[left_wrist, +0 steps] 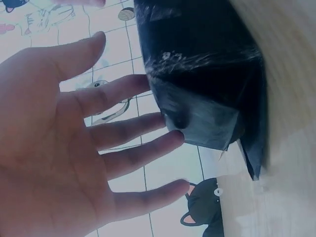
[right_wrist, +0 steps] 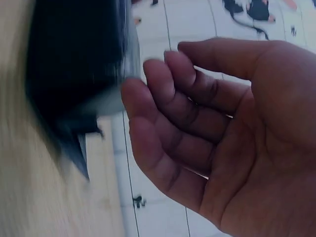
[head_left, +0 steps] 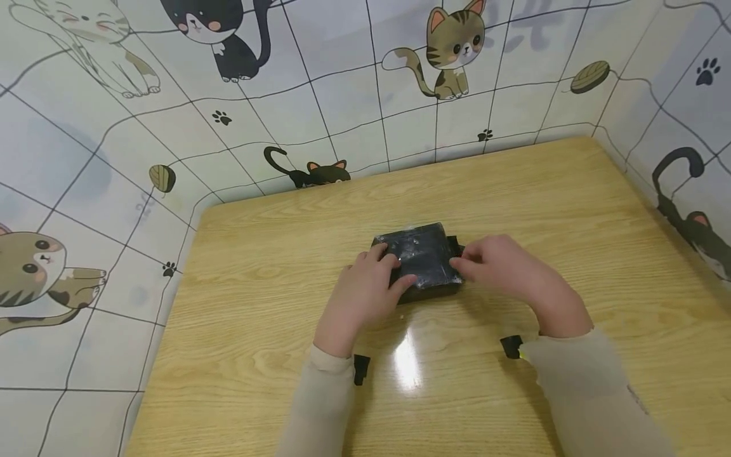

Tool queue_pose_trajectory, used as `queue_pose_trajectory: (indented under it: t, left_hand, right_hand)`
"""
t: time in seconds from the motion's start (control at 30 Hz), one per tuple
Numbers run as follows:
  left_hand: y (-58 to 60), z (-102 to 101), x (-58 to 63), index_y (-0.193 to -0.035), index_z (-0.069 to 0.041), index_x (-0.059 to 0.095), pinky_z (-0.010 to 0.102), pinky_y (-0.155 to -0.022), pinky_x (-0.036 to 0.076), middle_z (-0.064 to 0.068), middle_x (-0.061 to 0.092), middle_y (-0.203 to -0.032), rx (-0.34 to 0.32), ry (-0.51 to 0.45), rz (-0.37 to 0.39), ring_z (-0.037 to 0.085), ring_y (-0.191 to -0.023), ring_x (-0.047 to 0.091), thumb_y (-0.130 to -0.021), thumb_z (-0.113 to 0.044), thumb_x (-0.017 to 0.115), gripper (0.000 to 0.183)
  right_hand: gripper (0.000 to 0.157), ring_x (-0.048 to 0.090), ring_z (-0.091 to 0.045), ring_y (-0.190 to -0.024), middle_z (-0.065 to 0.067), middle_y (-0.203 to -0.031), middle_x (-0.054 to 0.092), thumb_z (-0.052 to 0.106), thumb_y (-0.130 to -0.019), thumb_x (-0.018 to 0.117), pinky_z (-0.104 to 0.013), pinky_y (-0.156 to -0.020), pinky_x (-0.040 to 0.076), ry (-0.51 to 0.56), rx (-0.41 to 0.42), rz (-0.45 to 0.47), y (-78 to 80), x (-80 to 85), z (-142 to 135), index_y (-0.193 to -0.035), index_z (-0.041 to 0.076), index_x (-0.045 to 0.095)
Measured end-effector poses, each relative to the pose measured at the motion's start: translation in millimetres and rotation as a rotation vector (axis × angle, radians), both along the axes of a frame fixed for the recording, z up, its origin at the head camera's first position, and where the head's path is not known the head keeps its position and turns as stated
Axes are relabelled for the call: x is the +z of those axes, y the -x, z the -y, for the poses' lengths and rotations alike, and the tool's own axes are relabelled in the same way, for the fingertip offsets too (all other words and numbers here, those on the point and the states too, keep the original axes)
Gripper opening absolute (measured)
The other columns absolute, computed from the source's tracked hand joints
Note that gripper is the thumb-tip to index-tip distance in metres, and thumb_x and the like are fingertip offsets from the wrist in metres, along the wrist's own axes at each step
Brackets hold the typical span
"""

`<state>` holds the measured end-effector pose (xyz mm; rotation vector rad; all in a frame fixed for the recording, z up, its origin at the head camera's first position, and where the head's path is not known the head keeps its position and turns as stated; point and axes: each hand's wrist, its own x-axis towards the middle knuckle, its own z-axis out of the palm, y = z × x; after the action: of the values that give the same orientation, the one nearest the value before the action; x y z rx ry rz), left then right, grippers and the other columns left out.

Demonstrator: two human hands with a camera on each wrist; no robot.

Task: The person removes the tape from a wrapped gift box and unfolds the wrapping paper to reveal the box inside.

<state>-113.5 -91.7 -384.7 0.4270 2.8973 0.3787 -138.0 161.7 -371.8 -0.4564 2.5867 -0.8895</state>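
A flat box wrapped in glossy black film (head_left: 421, 259) lies on the wooden table, its top creased. My left hand (head_left: 365, 289) rests at the box's left side, fingers spread over its edge and thumb at the near edge. In the left wrist view, those fingertips meet a folded black end (left_wrist: 202, 116), and a loose flap (left_wrist: 254, 155) hangs by the tabletop. At the opposite end is my right hand (head_left: 505, 270), thumb and fingers loosely bent by the box's corner. The right wrist view shows nothing between its fingers; a pointed black flap (right_wrist: 74, 148) sticks out below them.
The wooden table (head_left: 274, 266) stands against walls (head_left: 342, 95) printed with cartoon cats and grid lines. Small black pieces show beside the left sleeve (head_left: 322, 393) and the right sleeve (head_left: 588, 381). Light glares off the tabletop in front of the box.
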Motion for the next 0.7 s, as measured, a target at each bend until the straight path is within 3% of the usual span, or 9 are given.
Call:
queue_pose_trajectory:
  t: [0.1, 0.27, 0.4, 0.5, 0.7]
  left_hand:
    - [10.4, 1, 0.0, -0.134, -0.015, 0.069, 0.06, -0.109, 0.052, 0.012, 0.054, -0.157, 0.021, -0.045, -0.018, 0.038, -0.143, 0.055, -0.107, -0.052, 0.059, 0.047]
    - [36.7, 4, -7.0, -0.136, -0.015, 0.066, 0.056, -0.106, 0.055, 0.012, 0.055, -0.155, 0.075, -0.116, -0.02, 0.036, -0.143, 0.054, -0.107, -0.043, 0.063, 0.04]
    - [57.9, 7, -17.1, -0.153, -0.011, 0.054, 0.051, -0.12, 0.046, 0.012, 0.053, -0.161, 0.07, -0.231, 0.093, 0.032, -0.151, 0.05, -0.108, -0.041, 0.061, 0.054]
    - [64.5, 12, -21.6, -0.158, -0.01, 0.05, 0.048, -0.123, 0.043, 0.011, 0.055, -0.16, 0.083, -0.298, 0.177, 0.029, -0.15, 0.052, -0.108, -0.039, 0.062, 0.059]
    - [60.8, 17, -14.9, -0.147, -0.014, 0.062, 0.051, -0.115, 0.05, 0.011, 0.064, -0.151, 0.227, -0.424, 0.166, 0.032, -0.142, 0.059, -0.104, -0.034, 0.07, 0.048]
  right_hand:
    - [0.043, 0.043, -0.01, -0.054, 0.007, -0.059, 0.052, 0.03, -0.107, 0.062, -0.028, -0.055, 0.039, 0.028, 0.105, 0.056, -16.1, -2.1, 16, -0.067, 0.014, 0.065]
    - [0.034, 0.045, -0.007, -0.055, 0.007, -0.062, 0.055, 0.03, -0.107, 0.063, -0.027, -0.057, 0.042, 0.047, 0.199, 0.122, -30.9, -10.6, 35, -0.079, 0.013, 0.075]
    - [0.031, 0.055, -0.01, -0.063, 0.001, -0.078, 0.07, 0.031, -0.108, 0.061, -0.03, -0.064, 0.049, 0.032, 0.171, 0.134, -31.7, -17.9, 40, -0.101, 0.007, 0.079]
    - [0.036, 0.061, -0.012, -0.072, -0.004, -0.09, 0.076, 0.035, -0.108, 0.061, -0.034, -0.07, 0.053, 0.016, 0.136, 0.142, -31.6, -20.0, 40, -0.111, 0.004, 0.078]
    - [0.043, 0.052, -0.013, -0.064, 0.004, -0.068, 0.055, 0.044, -0.109, 0.058, -0.032, -0.063, 0.045, 0.032, 0.06, 0.151, -30.0, -14.8, 37, -0.093, 0.008, 0.077]
